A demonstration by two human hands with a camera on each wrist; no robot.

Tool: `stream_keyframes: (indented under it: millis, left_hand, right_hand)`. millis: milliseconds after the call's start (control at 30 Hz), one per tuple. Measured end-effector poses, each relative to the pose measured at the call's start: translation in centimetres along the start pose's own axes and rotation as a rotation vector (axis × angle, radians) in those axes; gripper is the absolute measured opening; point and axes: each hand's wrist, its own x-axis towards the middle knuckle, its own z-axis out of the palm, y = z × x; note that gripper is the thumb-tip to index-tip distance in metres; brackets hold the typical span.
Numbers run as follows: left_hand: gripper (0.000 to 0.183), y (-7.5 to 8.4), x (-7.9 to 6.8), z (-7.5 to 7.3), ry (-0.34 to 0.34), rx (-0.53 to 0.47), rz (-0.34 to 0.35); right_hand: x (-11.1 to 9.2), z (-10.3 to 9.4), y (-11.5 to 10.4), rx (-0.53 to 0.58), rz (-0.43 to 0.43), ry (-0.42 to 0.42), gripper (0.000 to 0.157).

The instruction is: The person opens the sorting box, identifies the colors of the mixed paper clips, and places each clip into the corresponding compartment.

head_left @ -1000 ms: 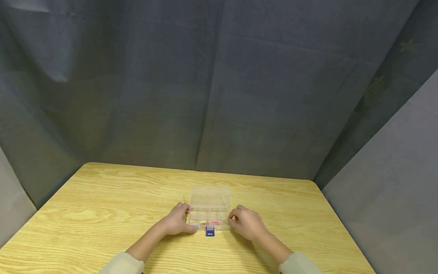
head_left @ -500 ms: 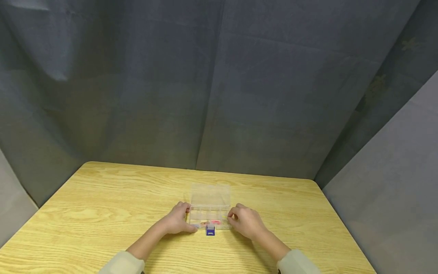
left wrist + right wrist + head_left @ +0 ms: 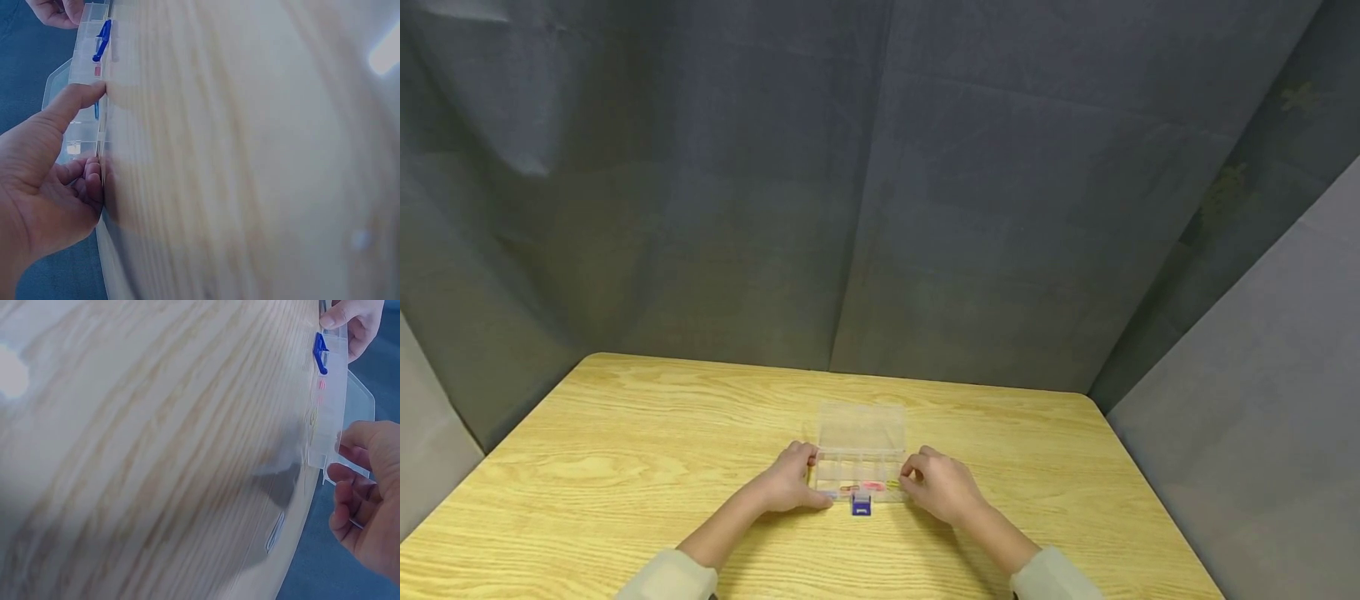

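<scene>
A clear plastic compartment box (image 3: 850,468) lies on the table with its lid (image 3: 861,427) tipped back. My left hand (image 3: 790,479) holds its left end, thumb at the front corner and fingers behind. My right hand (image 3: 942,486) hovers at the right end, fingers bent; the right wrist view shows nothing between thumb and fingertips. In the front row lie a yellow paper clip (image 3: 892,483), a pink clip-like piece (image 3: 873,486) and a reddish one (image 3: 849,489). Something blue (image 3: 97,110) is partly hidden by my left thumb. A blue latch (image 3: 861,505) hangs at the front.
A paper clip outline (image 3: 275,532) shows on the wooden table (image 3: 662,467) near my right hand in the right wrist view. Dark curtains (image 3: 760,208) stand behind the table, and a light grey panel (image 3: 1262,400) is at its right.
The yellow paper clip, earlier at my right fingertips, now lies in the front right compartment. My right fingers have let it go. My left hand and the box stay put.
</scene>
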Motion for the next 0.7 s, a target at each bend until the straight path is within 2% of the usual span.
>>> stream_keyframes:
  millis: [700]
  left_hand:
    - [0.070,0.0,0.0,0.1,-0.004,0.003,-0.019]
  right_hand:
    - [-1.3,-1.1,1.7,-0.016,0.055,0.025,0.006]
